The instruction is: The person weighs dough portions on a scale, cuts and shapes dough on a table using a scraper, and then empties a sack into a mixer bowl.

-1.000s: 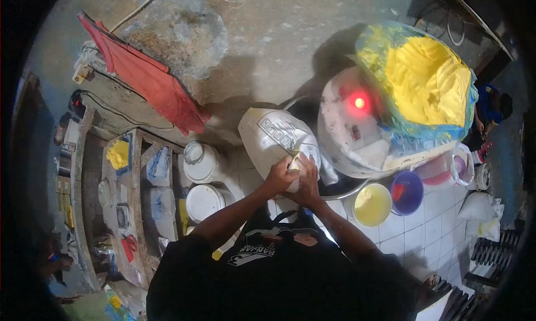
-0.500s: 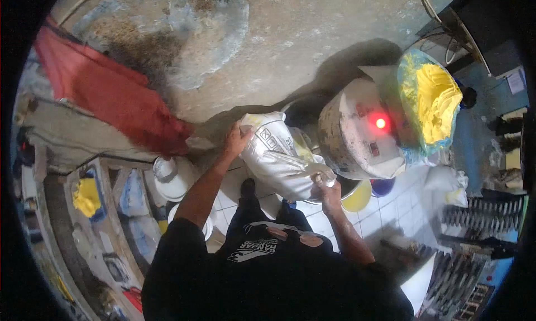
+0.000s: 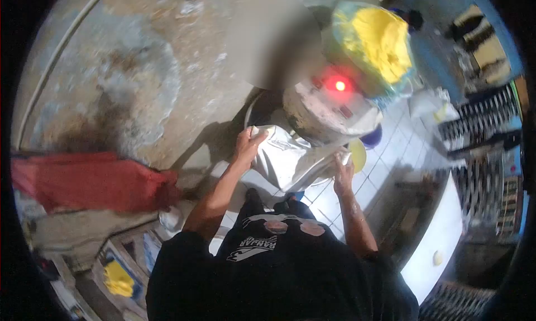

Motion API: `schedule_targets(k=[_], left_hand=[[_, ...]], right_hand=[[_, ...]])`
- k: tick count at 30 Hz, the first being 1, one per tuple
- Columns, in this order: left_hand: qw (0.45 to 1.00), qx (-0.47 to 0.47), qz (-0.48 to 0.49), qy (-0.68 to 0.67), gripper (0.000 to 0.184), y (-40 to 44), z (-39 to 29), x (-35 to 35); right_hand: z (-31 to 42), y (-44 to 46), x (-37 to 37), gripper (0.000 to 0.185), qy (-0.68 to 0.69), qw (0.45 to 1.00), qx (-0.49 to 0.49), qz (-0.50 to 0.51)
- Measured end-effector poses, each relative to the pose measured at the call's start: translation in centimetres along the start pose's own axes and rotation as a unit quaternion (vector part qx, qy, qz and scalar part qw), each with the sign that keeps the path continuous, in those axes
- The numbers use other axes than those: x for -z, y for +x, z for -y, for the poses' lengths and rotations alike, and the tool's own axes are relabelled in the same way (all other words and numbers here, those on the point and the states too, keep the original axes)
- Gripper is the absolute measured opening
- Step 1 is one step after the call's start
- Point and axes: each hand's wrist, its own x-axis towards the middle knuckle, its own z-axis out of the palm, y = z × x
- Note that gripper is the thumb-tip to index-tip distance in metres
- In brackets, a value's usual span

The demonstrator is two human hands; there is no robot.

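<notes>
A white sack [image 3: 286,163] hangs slack and creased between my two hands, in front of the mixing machine. My left hand [image 3: 246,145] is closed on its upper left corner. At its right end my right hand [image 3: 343,175] pinches the edge, with pale residue on the wrist and forearm. Just beyond the sack stands the machine's pale, stained housing [image 3: 318,111], with a glowing red light [image 3: 340,86]. Part of a round metal bowl [image 3: 258,110] shows behind the sack; its contents are hidden.
A plastic-lined container of yellow creamy mass [image 3: 382,42] sits beyond the machine. A yellow bucket [image 3: 357,155] and a purple bucket [image 3: 373,137] stand on the tiled floor. Red cloth [image 3: 95,181] hangs at left. A white tabletop [image 3: 435,243] lies at right, near stacked racks [image 3: 480,120].
The sack has gone from full-looking and bunched to slack and spread between my hands. My right hand has risen slightly. The camera view has turned, shifting the surroundings.
</notes>
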Motion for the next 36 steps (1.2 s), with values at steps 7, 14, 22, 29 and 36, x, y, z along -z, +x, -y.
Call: schedule_targets(k=[7, 14, 22, 29, 36], left_hand=[[0.989, -0.01, 0.079, -0.124, 0.022, -1.0, -8.2, -3.2], [0.977, -0.065, 0.079, -0.187, 0.02, 2.5, -12.8, -2.9], [0.969, -0.096, 0.159, -0.165, 0.035, 3.9, -11.7, 0.5], [0.982, -0.157, 0.044, 0.095, 0.023, 5.5, -12.8, 2.6], [0.865, -0.168, -0.021, 0.472, 0.035, 4.5, -16.3, 2.5]], right_hand=[[8.1, -0.2, 2.6, 0.036, 0.11, 0.984, -0.08, -0.114], [9.8, 2.5, 6.0, 0.056, 0.047, 0.987, -0.043, -0.147], [9.9, 6.2, 10.5, 0.024, -0.002, 0.994, -0.028, -0.104], [14.8, 6.1, 11.2, 0.014, -0.249, 0.965, 0.073, -0.027], [12.3, 9.0, 12.8, 0.003, -0.224, 0.969, 0.101, 0.033]])
